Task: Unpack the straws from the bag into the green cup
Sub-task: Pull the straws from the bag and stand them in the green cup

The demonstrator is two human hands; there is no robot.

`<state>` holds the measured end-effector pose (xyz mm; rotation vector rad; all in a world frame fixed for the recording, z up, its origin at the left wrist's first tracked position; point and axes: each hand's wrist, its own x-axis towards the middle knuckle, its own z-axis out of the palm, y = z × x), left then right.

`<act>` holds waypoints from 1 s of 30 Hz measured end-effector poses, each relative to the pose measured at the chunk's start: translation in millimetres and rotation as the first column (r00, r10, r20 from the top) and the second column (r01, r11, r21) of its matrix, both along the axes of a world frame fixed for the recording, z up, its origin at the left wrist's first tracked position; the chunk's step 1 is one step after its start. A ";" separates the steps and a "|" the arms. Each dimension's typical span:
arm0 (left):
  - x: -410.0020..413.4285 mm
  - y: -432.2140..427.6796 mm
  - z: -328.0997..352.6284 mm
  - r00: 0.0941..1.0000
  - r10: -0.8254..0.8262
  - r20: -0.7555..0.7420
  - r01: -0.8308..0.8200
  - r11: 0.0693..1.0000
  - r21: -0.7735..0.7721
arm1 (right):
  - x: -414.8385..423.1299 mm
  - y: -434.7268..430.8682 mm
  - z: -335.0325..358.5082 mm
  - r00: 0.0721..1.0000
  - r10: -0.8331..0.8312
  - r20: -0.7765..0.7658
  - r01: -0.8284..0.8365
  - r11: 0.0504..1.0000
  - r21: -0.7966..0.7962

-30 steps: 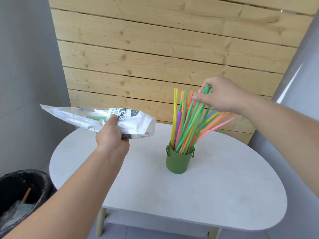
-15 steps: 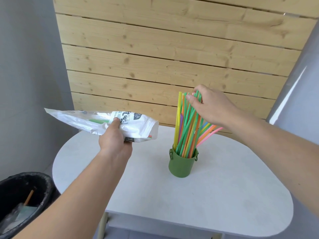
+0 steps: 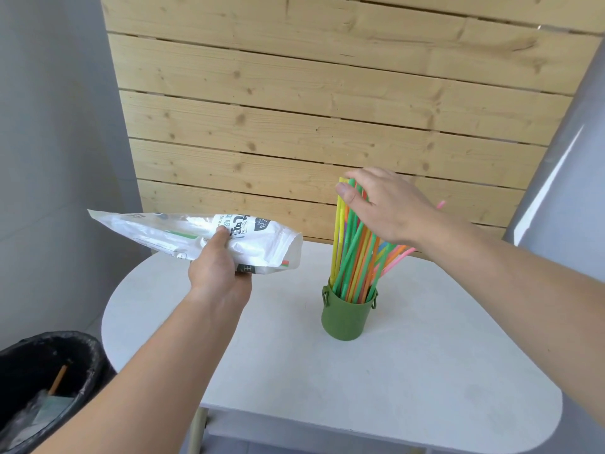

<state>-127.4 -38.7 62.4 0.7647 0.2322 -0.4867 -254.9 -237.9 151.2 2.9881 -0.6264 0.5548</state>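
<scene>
**A:** Where are the straws sitting right now?

**B:** The bundle of thin coloured plastic straws (image 3: pixel 352 257) is standing in the small olive-green cup with side lugs (image 3: pixel 348 314), right of centre in the frame, on the white oval table (image 3: pixel 409 388). Their long axis is running nearly upright, fanning a little toward the right; one pink straw (image 3: pixel 397 258) is leaning out further than the rest.

**A:** And the hands?

**B:** The right hand (image 3: pixel 386 208) is resting over the upper ends of the straws, fingers curved loosely around them, thumb on the near side. It is touching them, not clenching. The left hand (image 3: pixel 219 270) is gripping the crinkled white printed plastic bag (image 3: pixel 196 237) at centre left, holding it roughly level above the table edge, mouth pointing right toward the cup.

**A:** Anything left in the bag?

**B:** A green streak is showing through the plastic, but I cannot tell whether it is a straw or print.

**A:** So which hand is nearer?

**B:** The right one, directly above the cup. Judging by this, it is gathering the leaning straws upright; the bag is well apart to the left. A lined black bin (image 3: pixel 49 381) is sitting at lower left.
</scene>
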 end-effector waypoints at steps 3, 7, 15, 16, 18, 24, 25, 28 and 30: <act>0.2 -1.6 0.1 1.000 -0.003 0.010 0.003 1.000 -0.001 | -1.1 -0.4 1.3 1.000 0.004 -0.011 -0.004 1.000 -0.017; -0.3 -2.6 0.9 1.000 -0.007 0.016 0.007 1.000 -0.020 | -9.6 6.9 12.8 0.976 0.042 0.212 -0.023 0.995 -0.094; -4.0 0.2 12.9 0.981 -0.006 0.196 0.022 0.997 -0.080 | -40.9 94.7 -26.4 0.745 -0.308 0.591 -0.223 0.721 0.656; -6.3 0.1 14.1 0.975 -0.011 0.223 0.030 0.996 -0.079 | -38.9 98.8 -35.1 0.788 -0.423 0.446 -0.216 0.489 0.845; -12.6 -0.5 16.1 0.957 -0.032 0.289 0.055 0.996 -0.074 | -32.8 104.3 -49.1 0.852 -0.495 0.169 -0.215 -0.038 0.976; -33.0 -6.0 19.5 0.829 -0.140 0.541 0.161 0.987 0.008 | -14.4 115.8 -74.5 0.818 -0.557 0.145 -0.444 -0.449 0.776; -35.6 -6.2 19.6 0.794 -0.160 0.586 0.178 0.984 0.028 | -13.8 115.3 -76.2 0.807 -0.561 0.183 -0.485 -0.455 0.747; -40.1 -6.9 19.7 0.710 -0.210 0.672 0.224 0.972 0.067 | -14.4 110.4 -80.2 0.764 -0.588 0.264 -0.591 -0.476 0.651; -40.2 -6.9 19.9 0.669 -0.242 0.703 0.252 0.963 0.092 | -15.7 107.9 -81.5 0.750 -0.594 0.292 -0.620 -0.475 0.625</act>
